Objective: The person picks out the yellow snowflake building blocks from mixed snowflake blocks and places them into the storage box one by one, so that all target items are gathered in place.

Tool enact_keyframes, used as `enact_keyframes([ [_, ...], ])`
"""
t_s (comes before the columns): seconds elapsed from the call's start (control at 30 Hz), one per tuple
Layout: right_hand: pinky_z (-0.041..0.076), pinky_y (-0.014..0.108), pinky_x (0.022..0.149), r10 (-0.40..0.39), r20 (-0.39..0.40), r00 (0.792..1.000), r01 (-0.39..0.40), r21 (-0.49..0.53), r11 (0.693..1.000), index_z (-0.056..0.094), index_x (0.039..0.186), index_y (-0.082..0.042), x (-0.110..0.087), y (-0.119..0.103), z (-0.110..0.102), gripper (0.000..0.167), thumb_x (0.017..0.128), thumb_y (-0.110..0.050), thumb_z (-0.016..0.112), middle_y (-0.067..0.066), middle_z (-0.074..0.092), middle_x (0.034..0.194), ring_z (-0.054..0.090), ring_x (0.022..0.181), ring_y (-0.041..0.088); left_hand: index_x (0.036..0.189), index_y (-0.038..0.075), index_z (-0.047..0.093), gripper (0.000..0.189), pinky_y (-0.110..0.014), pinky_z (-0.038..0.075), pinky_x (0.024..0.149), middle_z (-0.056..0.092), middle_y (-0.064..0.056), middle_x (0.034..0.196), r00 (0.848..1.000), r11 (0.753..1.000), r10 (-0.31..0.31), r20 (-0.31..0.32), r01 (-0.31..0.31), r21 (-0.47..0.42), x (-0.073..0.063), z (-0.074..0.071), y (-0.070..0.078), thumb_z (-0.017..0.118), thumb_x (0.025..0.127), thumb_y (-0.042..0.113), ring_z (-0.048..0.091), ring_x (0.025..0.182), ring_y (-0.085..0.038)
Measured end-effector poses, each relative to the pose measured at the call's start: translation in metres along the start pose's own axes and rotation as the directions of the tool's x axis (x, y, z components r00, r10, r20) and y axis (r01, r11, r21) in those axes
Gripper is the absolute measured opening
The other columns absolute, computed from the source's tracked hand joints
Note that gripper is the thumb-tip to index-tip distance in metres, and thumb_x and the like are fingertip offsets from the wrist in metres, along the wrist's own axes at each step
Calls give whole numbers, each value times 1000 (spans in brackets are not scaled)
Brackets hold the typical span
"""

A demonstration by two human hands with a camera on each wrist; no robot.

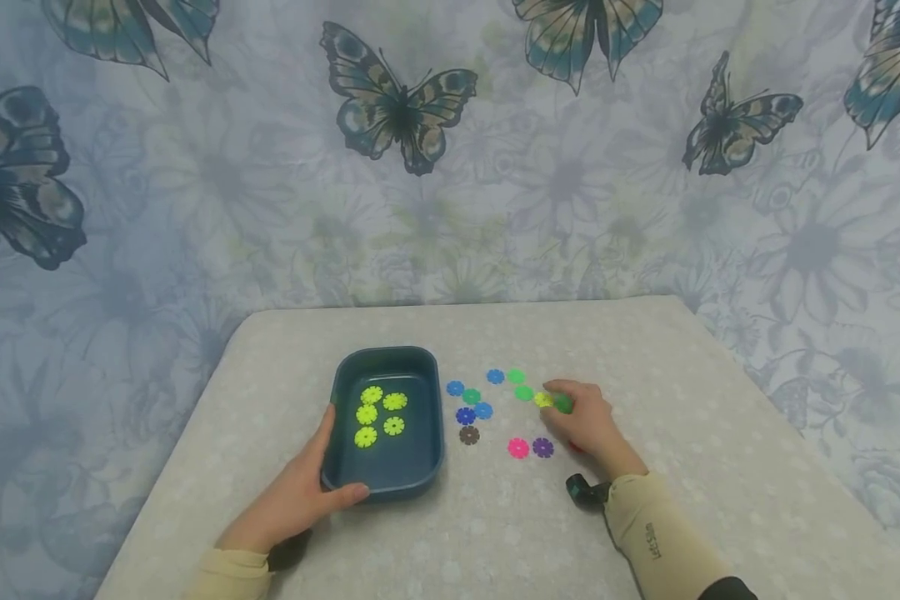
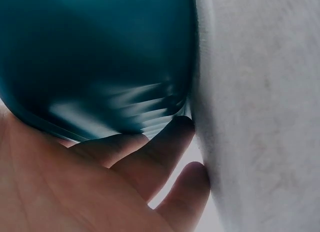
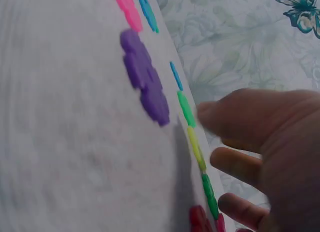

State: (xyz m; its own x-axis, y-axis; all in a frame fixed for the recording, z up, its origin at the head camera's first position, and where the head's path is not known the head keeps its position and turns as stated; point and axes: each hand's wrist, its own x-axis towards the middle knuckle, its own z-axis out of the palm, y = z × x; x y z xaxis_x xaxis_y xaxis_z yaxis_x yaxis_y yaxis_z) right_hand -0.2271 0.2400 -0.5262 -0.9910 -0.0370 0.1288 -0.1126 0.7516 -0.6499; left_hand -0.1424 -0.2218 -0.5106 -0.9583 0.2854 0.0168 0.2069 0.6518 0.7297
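A dark teal tray (image 1: pixel 386 492) stands left of centre on the table, with several yellow snowflake discs (image 1: pixel 394 402) lying inside. My left hand (image 1: pixel 300 492) holds its near left corner, the thumb over the front rim and the fingers along the left side. In the left wrist view those fingers (image 2: pixel 160 152) bend against the tray's outer wall. My right hand (image 1: pixel 587 419) hovers over the loose discs, thumb and fingers spread apart around a yellow disc (image 1: pixel 543 400) and a green disc (image 1: pixel 562 403). Nothing shows between its fingers in the right wrist view.
Blue discs (image 1: pixel 466 416), green discs (image 1: pixel 523 393), a brown disc (image 1: pixel 469 435), a pink disc (image 1: pixel 518 448) and a purple disc (image 1: pixel 543 447) lie right of the tray. A red disc (image 3: pixel 199 219) is partly hidden by the right hand. Butterfly-patterned wall (image 1: pixel 450 233) rises behind the table.
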Motion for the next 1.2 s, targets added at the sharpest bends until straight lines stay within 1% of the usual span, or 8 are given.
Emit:
enact_keyframes([
  [0.13,25,71,113,-48,10,999,48,-40,998,67,136,-17,-1,1,8,46,92,-30,76,8,61,144,43,138,36,165,23,-13,129,-69,23,119,2,-19,172,1000,1000,16,-13,-16,10,-1,1,-1,81,84,56,13,156,-46],
  [0.3,27,68,107,-134,-60,989,131,-59,990,71,128,-13,1,0,12,39,92,-24,78,9,67,137,48,131,35,165,23,-13,128,-69,23,118,3,-20,172,1000,1000,21,-19,-21,21,-3,-1,1,80,84,56,14,155,-47],
  [0.57,28,66,108,-112,-77,991,107,-64,992,72,125,-13,1,-4,13,34,92,-22,77,9,69,131,48,129,34,165,24,-14,128,-70,24,118,1,-19,172,1000,1000,7,-11,-7,23,-2,-2,2,80,84,57,13,156,-47],
  [0.73,31,66,105,-157,-92,983,148,-98,984,73,124,-14,2,-8,12,33,92,-20,77,10,70,129,50,128,35,165,23,-14,128,-70,23,118,1,-20,172,1000,1000,20,-18,-20,18,0,-2,2,80,85,55,13,156,-47],
  [0.9,38,61,102,-236,-74,969,221,-170,960,73,125,-12,3,-7,14,35,91,-16,75,12,69,126,55,123,36,165,23,-14,128,-69,23,119,1,-19,172,1000,1000,15,-18,-15,22,1,-1,2,80,84,56,13,156,-47],
  [0.97,44,58,103,-264,-59,963,250,-181,951,73,125,-10,2,-7,14,35,90,-13,75,13,68,124,57,120,35,165,23,-14,129,-69,23,119,1,-19,172,1000,1000,7,-14,-6,20,1,-1,2,80,84,57,13,156,-47],
  [1.1,54,50,97,-321,-38,946,309,-184,933,74,120,-6,-1,-6,14,33,88,-6,76,11,66,117,61,112,32,165,23,-14,130,-69,23,119,1,-19,172,1000,1000,-5,-9,5,18,1,0,2,80,83,58,13,156,-46],
  [1.2,54,49,97,-334,-6,943,325,-207,923,75,119,-6,-4,-7,11,32,86,-4,76,11,67,116,60,111,31,165,22,-14,130,-69,23,119,1,-18,173,1000,1000,-9,-7,9,18,1,1,2,80,83,59,13,156,-46],
])
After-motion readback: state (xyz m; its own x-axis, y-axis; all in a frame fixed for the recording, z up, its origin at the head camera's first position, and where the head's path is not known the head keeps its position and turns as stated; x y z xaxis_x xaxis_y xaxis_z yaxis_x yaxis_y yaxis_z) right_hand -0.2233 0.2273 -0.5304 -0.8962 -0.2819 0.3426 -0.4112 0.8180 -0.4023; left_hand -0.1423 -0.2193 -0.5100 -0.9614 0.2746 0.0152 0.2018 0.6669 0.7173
